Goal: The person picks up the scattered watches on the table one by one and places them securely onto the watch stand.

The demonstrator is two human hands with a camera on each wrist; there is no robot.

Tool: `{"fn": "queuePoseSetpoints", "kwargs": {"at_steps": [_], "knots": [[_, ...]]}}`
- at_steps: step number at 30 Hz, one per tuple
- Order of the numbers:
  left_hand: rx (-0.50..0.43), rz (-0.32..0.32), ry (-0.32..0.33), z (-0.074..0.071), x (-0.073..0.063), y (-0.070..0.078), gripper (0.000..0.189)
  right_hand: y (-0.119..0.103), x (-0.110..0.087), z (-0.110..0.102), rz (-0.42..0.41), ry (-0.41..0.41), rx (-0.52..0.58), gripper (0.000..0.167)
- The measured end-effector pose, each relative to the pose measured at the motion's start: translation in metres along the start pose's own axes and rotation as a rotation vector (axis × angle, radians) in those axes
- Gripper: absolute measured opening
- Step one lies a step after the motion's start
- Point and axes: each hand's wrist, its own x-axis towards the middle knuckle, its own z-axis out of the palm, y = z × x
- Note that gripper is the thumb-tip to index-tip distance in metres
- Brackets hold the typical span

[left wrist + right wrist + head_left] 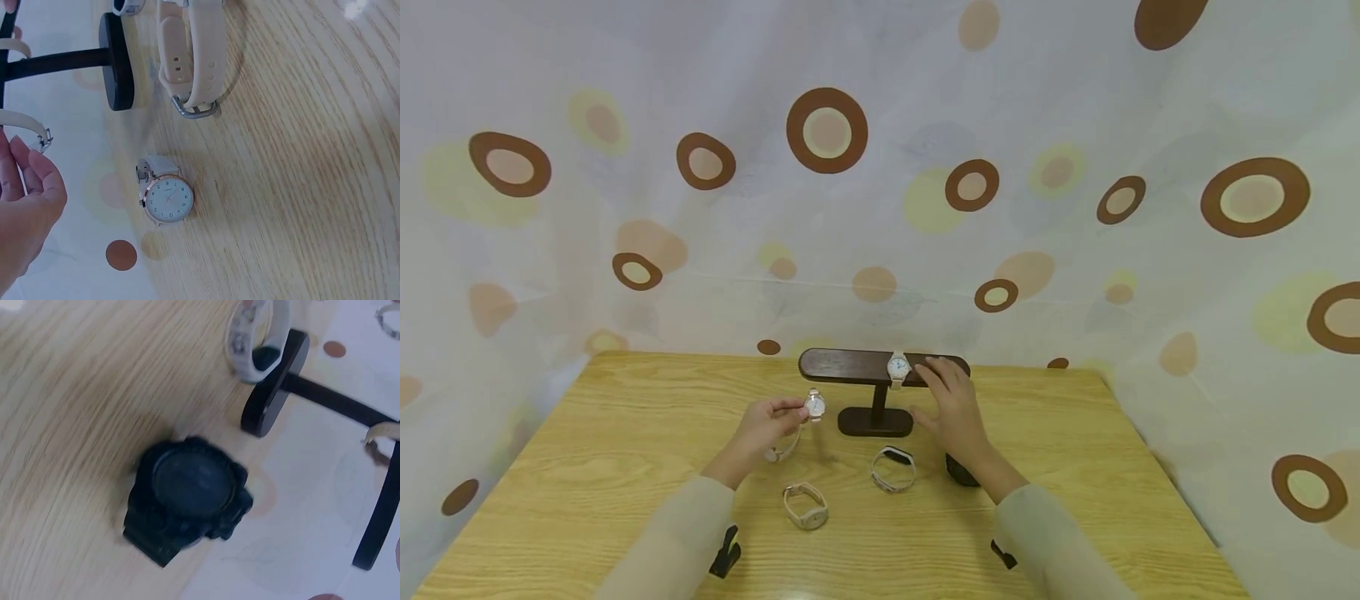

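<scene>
Item one, a slim wristwatch point(815, 407) with a round white dial and a pale strap: left of centre in the head view's lower half, clear of the tabletop, pinched between thumb and fingers of my left hand point(767, 427). Handling, as I judged it: light, case stiff, strap pliant and apt to swing, glass slick and easily scratched; best taken by the case's sides or the strap just beside it, pads off the dial. Item two, a dark brown wooden stand point(842, 364) with a rounded bar, at the frame's lower centre; around the bar, a white-dialled watch with a cream strap point(898, 367). My right hand point(957, 412) was loosely spread at the bar's right part, grasping no watch; whether it touched the bar I could not tell. Also listed, on the pale wooden table point(1075, 500): a rose-rimmed white watch point(169, 199), lower left of centre in the left-wrist view; a pale pink soft-looking band point(209, 56), top centre there; a white-and-black loop band point(893, 471), lower centre of the head view; a chunky black watch point(194, 484), centre of the right-wrist view.
</scene>
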Motion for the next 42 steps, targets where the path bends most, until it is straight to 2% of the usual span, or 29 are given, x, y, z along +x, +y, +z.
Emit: {"fn": "queuePoseSetpoints", "kwargs": {"at_steps": [7,13,18,28,35,42], "knots": [[0.010,-0.002,0.022,-0.005,-0.002,0.004,0.031,0.016,-0.002,-0.003,0.028,-0.074,-0.089,0.068],[0.022,-0.011,0.031,-0.007,-0.003,0.007,0.033,0.017,-0.001,-0.002,0.054,-0.152,-0.169,0.065],[0.028,-0.003,0.047,-0.008,-0.001,0.008,0.034,0.016,0.005,-0.001,0.073,-0.177,-0.232,0.061],[-0.029,-0.010,0.073,-0.012,0.000,0.012,0.035,0.014,0.013,-0.005,0.093,-0.223,-0.240,0.055],[0.043,-0.008,0.127,-0.018,0.005,0.012,0.034,0.015,0.016,-0.009,0.132,-0.273,-0.208,0.056],[0.036,-0.013,0.155,-0.023,0.009,0.020,0.033,0.016,0.018,-0.009,0.149,-0.285,-0.179,0.054]]}}
